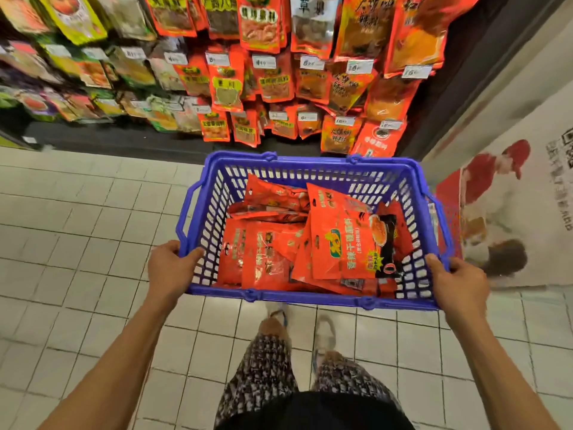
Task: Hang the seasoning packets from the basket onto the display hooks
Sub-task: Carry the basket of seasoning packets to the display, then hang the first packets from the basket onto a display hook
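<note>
Red seasoning packets [310, 243] piled flat in blue basket [310, 297], below packet-filled display hooks [263, 62].

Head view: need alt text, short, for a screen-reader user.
A person's left hand and right hand grip the two sides of a blue plastic basket holding red seasoning packets, held above white floor tiles. Ahead, display hooks carry rows of hanging packets with price tags.

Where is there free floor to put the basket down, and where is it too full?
Bare white tiles lie left of the blue basket, between the left hand and the dark shelf base. Tiles also show below the right hand. The display ahead is packed with hanging packets; the packets crowd the basket.
</note>
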Motion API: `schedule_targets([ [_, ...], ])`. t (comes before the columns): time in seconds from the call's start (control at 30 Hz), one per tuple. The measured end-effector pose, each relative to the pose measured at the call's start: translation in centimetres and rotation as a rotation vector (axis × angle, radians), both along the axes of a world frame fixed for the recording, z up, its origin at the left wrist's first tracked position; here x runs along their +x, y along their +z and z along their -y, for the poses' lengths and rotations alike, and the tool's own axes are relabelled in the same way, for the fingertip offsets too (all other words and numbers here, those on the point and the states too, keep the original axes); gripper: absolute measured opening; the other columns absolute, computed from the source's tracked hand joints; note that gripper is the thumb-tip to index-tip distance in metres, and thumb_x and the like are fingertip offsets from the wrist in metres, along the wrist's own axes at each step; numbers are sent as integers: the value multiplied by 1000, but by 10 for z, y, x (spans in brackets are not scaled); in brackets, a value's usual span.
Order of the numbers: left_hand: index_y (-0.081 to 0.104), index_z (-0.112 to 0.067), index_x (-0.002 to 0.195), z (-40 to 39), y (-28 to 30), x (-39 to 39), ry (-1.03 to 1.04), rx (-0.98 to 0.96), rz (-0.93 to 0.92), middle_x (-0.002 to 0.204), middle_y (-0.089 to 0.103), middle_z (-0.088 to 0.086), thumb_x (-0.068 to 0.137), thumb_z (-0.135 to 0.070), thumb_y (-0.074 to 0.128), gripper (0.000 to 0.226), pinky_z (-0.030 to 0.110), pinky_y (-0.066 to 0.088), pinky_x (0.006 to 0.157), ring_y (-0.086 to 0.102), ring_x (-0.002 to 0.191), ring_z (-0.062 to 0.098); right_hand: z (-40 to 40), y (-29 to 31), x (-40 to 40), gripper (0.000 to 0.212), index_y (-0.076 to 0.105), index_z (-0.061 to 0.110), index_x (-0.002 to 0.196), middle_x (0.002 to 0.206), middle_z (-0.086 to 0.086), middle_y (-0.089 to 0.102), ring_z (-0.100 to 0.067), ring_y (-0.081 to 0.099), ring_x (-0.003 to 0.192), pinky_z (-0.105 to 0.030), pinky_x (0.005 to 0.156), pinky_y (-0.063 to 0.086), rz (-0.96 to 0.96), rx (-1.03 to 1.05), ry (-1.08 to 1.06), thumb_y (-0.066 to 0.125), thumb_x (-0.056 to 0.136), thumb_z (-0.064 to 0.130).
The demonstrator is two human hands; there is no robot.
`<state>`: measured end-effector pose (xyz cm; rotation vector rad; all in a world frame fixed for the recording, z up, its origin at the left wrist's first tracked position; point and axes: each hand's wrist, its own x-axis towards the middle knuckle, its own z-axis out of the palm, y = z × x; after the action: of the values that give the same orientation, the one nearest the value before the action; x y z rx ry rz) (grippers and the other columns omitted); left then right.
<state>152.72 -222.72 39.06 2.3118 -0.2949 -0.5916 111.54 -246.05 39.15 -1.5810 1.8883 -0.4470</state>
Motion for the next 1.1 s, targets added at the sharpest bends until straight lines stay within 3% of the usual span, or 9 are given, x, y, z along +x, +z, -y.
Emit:
schedule_targets([
  [0.1,67,-12,86,67,-41,49,-34,84,-40,77,74,2,85,-26,78,18,34,59,64,72,67,18,58,-37,48,46,49,15,56,50,5,46,-11,42,50,-25,50,24,-73,19,-3,66,96,32],
  [0.23,65,-10,85,156,-126,113,-97,169,-76,76,71,5,83,-26,79,22,23,50,51,67,60,12,123,-118,106,41,63,5,71,59,-15,53,-40,61,71,-36,63,31,-184,102,1,63,97,36],
  [0.3,65,-11,86,198,-176,144,-123,224,-96,74,70,3,83,-28,80,23,17,44,46,63,57,7,151,-168,133,45,61,6,68,58,-13,50,-38,56,67,-37,63,31,-206,142,-27,60,97,41],
  [0.4,71,-2,94,256,-264,183,-127,308,-105,82,72,13,84,-28,80,29,28,52,60,67,65,24,195,-251,173,44,65,1,79,67,-19,60,-34,53,65,-37,65,36,-228,193,-50,59,99,40],
  [0.5,70,0,90,299,-357,212,-112,359,-51,79,68,14,85,-27,79,29,28,43,54,59,61,22,240,-344,209,47,63,-3,75,74,-28,65,-42,58,70,-42,66,41,-255,185,-9,58,100,37],
  [0.63,63,-7,75,333,-484,243,-75,369,51,62,59,5,85,-33,77,31,31,44,52,49,50,14,282,-470,246,53,55,3,66,54,-9,48,-24,42,51,-35,52,26,-226,147,-1,51,94,48],
  [0.77,57,-6,66,352,-589,265,-120,401,107,55,51,8,88,-40,72,43,40,41,63,53,62,35,303,-572,266,51,43,10,59,50,-4,42,-26,38,51,-36,53,26,-161,98,-56,54,95,45],
  [0.97,45,-7,62,330,-656,261,-155,480,104,55,41,5,95,-40,65,51,39,32,67,46,66,33,279,-637,267,51,43,4,64,55,-13,45,-34,40,55,-39,58,25,-173,103,-5,43,93,46],
  [1.1,51,-5,78,324,-648,253,-186,497,25,72,52,13,96,-36,64,38,38,35,70,50,74,33,272,-625,259,49,57,-2,89,86,-22,62,-40,57,77,-38,67,38,-230,159,51,44,89,45],
])
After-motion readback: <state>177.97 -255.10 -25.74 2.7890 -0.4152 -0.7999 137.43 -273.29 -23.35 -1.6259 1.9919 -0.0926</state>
